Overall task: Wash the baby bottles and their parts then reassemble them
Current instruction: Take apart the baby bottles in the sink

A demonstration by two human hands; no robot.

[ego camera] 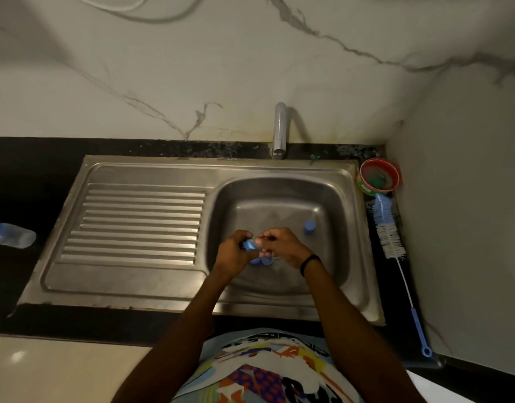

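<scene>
- A small blue ring (249,245), seemingly a bottle's screw collar, is held over the sink (363,286) basin, between both hands.
- The left hand (234,251) has its fingers curled round the ring. The right hand (282,245) pinches the ring's other side with fingers bent tight; whether a teat sits inside it is too small to tell.
- Just below the hands, another blue piece (263,260) shows in part; whether it is held or lies on the basin floor I cannot tell.
- A blue cap (309,227) stands in the basin, right of the hands and apart from them.
- A bottle (13,235) lies on its side on the dark desk (76,321), well to the left.
- A long brush (388,234) lies on the desk just beside the sink's right edge, with a red bowl (379,177) behind it.
- No water shows at the tap (279,130).
- Judgement: this looks like taking apart or rubbing small parts, early in the washing. Next calls for water or soap, and a firm hold on the slippery ring.
</scene>
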